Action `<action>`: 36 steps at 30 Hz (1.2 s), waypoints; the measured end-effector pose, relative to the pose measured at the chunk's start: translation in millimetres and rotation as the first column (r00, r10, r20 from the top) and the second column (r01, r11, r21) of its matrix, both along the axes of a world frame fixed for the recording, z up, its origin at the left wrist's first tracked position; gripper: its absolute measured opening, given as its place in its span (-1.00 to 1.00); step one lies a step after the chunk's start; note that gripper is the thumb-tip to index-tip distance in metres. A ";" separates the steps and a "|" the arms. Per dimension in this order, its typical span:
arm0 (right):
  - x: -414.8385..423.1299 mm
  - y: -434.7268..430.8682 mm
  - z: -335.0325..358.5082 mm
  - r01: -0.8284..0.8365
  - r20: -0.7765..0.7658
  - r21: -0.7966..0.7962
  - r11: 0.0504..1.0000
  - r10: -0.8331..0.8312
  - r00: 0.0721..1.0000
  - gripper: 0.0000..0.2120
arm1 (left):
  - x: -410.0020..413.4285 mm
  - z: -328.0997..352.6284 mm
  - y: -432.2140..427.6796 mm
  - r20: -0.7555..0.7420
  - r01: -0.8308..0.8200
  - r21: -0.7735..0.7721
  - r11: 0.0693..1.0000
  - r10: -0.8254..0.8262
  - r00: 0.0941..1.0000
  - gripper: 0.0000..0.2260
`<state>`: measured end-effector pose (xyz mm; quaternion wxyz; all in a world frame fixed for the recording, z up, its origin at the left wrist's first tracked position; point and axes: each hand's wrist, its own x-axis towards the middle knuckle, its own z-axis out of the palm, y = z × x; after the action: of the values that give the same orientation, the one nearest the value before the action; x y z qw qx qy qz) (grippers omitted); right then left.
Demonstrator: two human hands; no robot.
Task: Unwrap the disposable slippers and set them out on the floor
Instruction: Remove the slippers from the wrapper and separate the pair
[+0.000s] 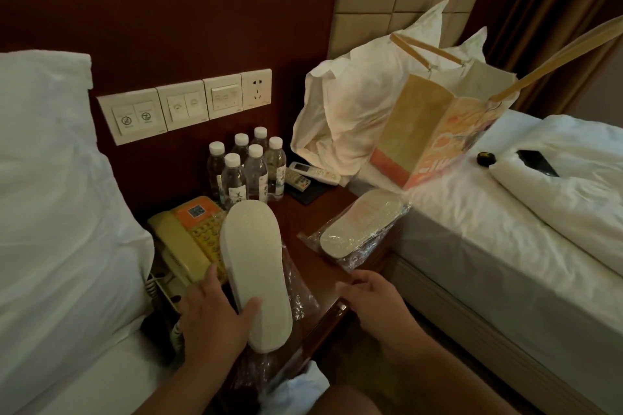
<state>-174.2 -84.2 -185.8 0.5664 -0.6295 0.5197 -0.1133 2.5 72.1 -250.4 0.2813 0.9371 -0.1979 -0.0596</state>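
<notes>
Left hand [215,317] pinches the bare slipper [254,274] sole-up by its heel, probably just out of the loose wrapper [298,296] beneath; right hand [374,300], empty and half-open, points toward 1 o'clock at the wrapped slipper [362,224] on the nightstand [303,212].

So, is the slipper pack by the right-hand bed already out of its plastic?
No, the second slipper pack lies on the nightstand sealed in its clear wrapper, while the left hand holds the bare slipper.
</notes>
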 end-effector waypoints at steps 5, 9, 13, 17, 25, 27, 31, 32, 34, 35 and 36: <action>29.9 -48.1 -13.8 0.211 -0.037 0.123 0.970 -0.208 0.977 -0.48 | -2.8 14.9 -1.5 0.110 0.114 -0.066 0.991 -0.106 0.988 -0.22; 48.9 -78.8 -33.3 0.347 -0.113 0.154 0.925 -0.333 0.936 -0.18 | -6.6 22.4 -3.3 0.115 0.220 -0.091 0.971 -0.209 0.971 -0.32; 57.4 -96.9 -48.5 0.399 -0.131 0.281 0.873 -0.377 0.917 -0.01 | -5.8 23.9 -7.4 0.094 0.299 -0.057 0.953 -0.293 0.952 -0.44; 57.2 -105.0 -55.4 0.367 -0.168 0.265 0.892 -0.332 0.928 -0.20 | -2.4 22.8 -13.2 0.105 0.312 -0.052 0.949 -0.305 0.946 -0.49; 17.0 -109.7 -57.7 0.322 0.048 0.308 0.895 -0.352 0.935 -0.83 | -13.6 30.3 -17.5 0.110 0.333 -0.053 0.941 -0.326 0.939 -0.58; 10.3 -106.1 -51.5 0.277 0.171 0.392 0.877 -0.365 0.915 -0.83 | -21.8 37.6 -21.3 0.115 0.356 -0.056 0.933 -0.348 0.930 -0.59; -0.1 -94.6 -27.2 0.223 0.293 0.339 0.914 -0.327 0.898 -0.85 | -40.6 59.2 -29.5 0.083 0.405 -0.077 0.911 -0.399 0.913 -0.61; -1.9 -90.7 -18.8 0.227 0.306 0.306 0.925 -0.322 0.896 -0.88 | -45.3 65.8 -31.1 0.071 0.422 -0.082 0.903 -0.418 0.906 -0.62; -4.8 -81.1 -0.2 0.237 0.331 0.219 0.946 -0.301 0.894 -0.89 | -54.2 79.6 -32.7 0.036 0.459 -0.123 0.880 -0.458 0.888 -0.61; -6.2 -75.3 10.6 0.239 0.342 0.149 0.959 -0.277 0.898 -0.85 | -58.3 86.8 -33.3 0.000 0.473 -0.171 0.864 -0.481 0.877 -0.60; -7.4 -69.0 22.7 0.239 0.352 0.059 0.969 -0.244 0.904 -0.80 | -62.1 94.6 -34.4 -0.050 0.477 -0.235 0.847 -0.501 0.864 -0.58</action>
<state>-181.5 -153.2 -163.0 0.6374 -0.5252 0.4831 -0.2908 -59.6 37.7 -155.7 0.3666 0.8149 -0.4199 -0.1587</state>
